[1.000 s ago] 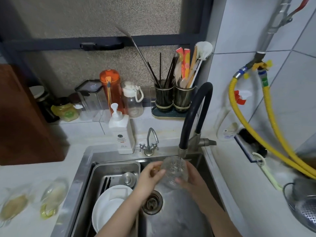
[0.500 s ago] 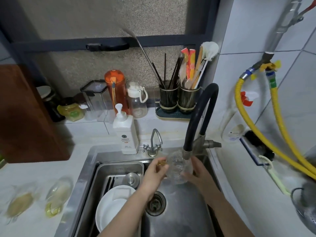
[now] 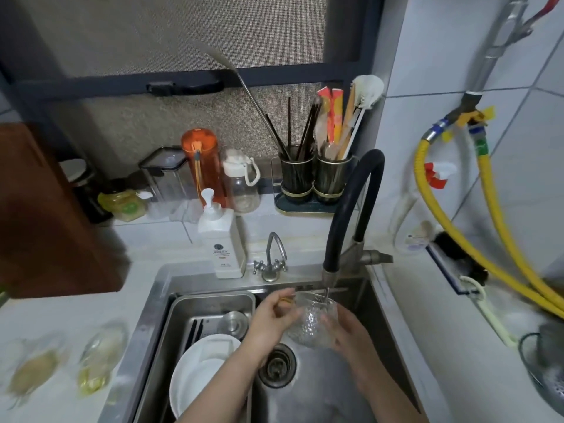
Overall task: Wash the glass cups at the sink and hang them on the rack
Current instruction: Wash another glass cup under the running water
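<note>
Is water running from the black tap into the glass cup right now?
Yes, a thin stream falls from the black tap into the glass cup, held under the spout by the left hand and right hand.

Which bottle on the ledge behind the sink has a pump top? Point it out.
The white soap bottle, standing at the sink's back edge beside the small tap. The orange bottle and clear bottle behind it have caps.

White tiled wall (image 3: 427,123), screened window (image 3: 171,35)

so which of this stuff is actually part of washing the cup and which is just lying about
In use: glass cup, left hand, right hand, black tap, sink.

Lying about: soap bottle, white plate, orange bottle, utensil holders, yellow hoses.
</note>
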The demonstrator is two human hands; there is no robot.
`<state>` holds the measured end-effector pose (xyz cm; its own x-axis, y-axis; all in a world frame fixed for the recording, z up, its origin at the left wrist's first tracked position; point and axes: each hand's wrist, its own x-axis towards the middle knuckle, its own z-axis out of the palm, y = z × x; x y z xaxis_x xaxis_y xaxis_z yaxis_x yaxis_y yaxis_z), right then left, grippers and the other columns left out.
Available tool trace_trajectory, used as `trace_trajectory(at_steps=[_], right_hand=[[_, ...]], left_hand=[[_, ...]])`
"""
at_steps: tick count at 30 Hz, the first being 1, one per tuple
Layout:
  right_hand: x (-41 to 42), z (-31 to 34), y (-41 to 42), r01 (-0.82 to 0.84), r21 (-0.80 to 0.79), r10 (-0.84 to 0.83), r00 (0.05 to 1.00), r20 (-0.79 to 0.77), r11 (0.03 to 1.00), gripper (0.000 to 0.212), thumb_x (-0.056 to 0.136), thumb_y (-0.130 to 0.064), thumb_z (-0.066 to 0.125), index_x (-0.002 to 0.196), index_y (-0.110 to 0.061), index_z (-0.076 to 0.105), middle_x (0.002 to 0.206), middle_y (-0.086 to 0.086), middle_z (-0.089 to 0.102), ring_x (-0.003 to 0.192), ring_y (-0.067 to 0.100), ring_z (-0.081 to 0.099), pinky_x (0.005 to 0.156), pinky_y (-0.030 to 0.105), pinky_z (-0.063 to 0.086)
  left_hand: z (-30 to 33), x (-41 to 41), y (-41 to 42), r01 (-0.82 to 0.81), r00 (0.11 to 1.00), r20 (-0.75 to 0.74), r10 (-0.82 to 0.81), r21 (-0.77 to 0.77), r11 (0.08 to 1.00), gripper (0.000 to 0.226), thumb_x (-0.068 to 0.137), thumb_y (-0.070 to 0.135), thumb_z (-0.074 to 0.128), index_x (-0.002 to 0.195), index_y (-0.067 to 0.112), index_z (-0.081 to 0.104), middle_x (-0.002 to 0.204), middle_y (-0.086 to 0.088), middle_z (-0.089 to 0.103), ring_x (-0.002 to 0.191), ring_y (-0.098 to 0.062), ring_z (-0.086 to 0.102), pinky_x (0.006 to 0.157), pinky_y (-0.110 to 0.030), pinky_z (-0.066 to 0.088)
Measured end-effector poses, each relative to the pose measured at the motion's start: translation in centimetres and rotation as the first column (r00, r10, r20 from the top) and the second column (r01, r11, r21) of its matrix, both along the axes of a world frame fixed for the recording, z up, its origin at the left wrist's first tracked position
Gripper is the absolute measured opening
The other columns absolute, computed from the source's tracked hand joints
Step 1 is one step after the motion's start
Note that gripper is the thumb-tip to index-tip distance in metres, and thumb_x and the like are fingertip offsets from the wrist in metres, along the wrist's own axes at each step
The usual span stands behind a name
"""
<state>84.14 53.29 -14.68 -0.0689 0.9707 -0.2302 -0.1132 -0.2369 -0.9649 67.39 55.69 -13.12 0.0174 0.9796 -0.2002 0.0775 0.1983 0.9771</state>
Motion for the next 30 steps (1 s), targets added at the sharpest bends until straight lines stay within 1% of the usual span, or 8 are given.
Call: trace_trajectory(at_steps=[3,5,11,16,20,23,26,30], right_hand=[[-0.7,0.2,-0.4,0.033,-0.061,-0.036,0.999,-0.039,0.998,0.014,0.089,-0.025,0.062,0.1,-0.029,0.068,0.09,-0.013,0.074,0.082,0.004,0.07,0.072,0.025,0.055],[-0.9,0.5,-0.6,0.033,-0.123,-0.038,0.999,-0.039,0.992,0.011,0.089,-0.033,0.06,0.1,-0.035,0.064,0.099,-0.015,0.068,0.087,0.002,0.065,0.077,0.03,0.054],[-1.7,1.0,-0.9,0.052,-0.268,-0.093,0.985,-0.145,0.962,0.034,0.089,-0.048,0.055,0.116,-0.028,0.048,0.114,0.001,0.053,0.106,0.027,0.061,0.071,0.031,0.056],[-1.9,1.4,-1.2,0.054,-0.228,-0.081,0.991,-0.11,0.972,0.03,0.094,-0.046,0.048,0.12,-0.034,0.042,0.106,-0.005,0.051,0.088,0.015,0.06,0.069,0.028,0.054],[-1.1,2.1,-1.0,0.083,-0.203,-0.103,0.991,-0.088,0.976,0.013,0.097,-0.036,0.046,0.099,-0.025,0.053,0.092,0.003,0.058,0.081,0.023,0.065,0.069,0.031,0.057],[-0.6,2.1,-0.8,0.051,-0.176,-0.058,0.998,-0.034,0.983,0.022,0.098,-0.026,0.047,0.087,-0.008,0.054,0.078,0.012,0.053,0.064,0.021,0.056,0.056,0.025,0.046],[-0.4,2.3,-0.8,0.051,-0.153,-0.042,0.997,0.063,0.987,0.023,0.098,-0.029,0.048,0.087,-0.011,0.059,0.084,0.009,0.061,0.073,0.025,0.067,0.059,0.026,0.051],[0.7,2.7,-0.2,-0.01,-0.166,0.049,0.971,0.234,0.986,0.031,0.097,-0.034,0.047,0.093,-0.007,0.062,0.083,0.014,0.066,0.066,0.021,0.064,0.06,0.028,0.049]], left_hand=[[0.3,-0.2,-0.4,0.028,0.997,-0.07,-0.026,0.019,0.999,0.051,0.077,0.004,0.076,0.12,0.022,0.055,0.088,0.003,0.053,0.083,-0.01,0.053,0.077,-0.014,0.048],[0.7,-0.3,-0.4,0.031,0.996,-0.089,-0.027,0.041,0.999,0.062,0.076,0.006,0.078,0.128,0.023,0.049,0.091,0.003,0.052,0.083,-0.009,0.054,0.076,-0.012,0.048],[1.5,-0.1,0.0,0.01,0.989,-0.145,0.011,0.141,0.99,0.088,0.074,0.015,0.082,0.145,0.024,0.03,0.129,0.007,0.052,0.111,0.001,0.054,0.092,-0.007,0.041],[1.5,0.4,-0.2,-0.045,0.997,-0.053,0.053,0.147,0.988,0.102,0.073,0.011,0.082,0.15,0.022,0.015,0.136,0.002,0.047,0.122,-0.009,0.049,0.092,-0.006,0.041],[1.3,1.0,0.4,-0.148,0.989,0.028,0.147,0.029,0.989,0.074,0.077,0.02,0.078,0.133,0.021,0.03,0.117,0.004,0.056,0.103,-0.005,0.059,0.085,-0.018,0.048],[1.1,2.1,0.7,-0.18,0.976,0.12,0.182,-0.029,0.983,0.056,0.082,0.019,0.073,0.128,0.012,0.043,0.126,-0.004,0.056,0.106,-0.008,0.057,0.089,-0.017,0.045],[0.5,3.4,-0.1,-0.064,0.989,0.135,0.066,-0.021,0.998,0.069,0.078,0.034,0.078,0.137,0.033,0.042,0.139,0.01,0.045,0.128,-0.007,0.044,0.108,-0.028,0.037],[0.2,3.9,-0.6,-0.064,0.981,0.181,0.065,-0.011,0.998,0.066,0.082,0.029,0.074,0.136,0.041,0.039,0.122,0.029,0.045,0.118,0.004,0.044,0.105,-0.021,0.033]])
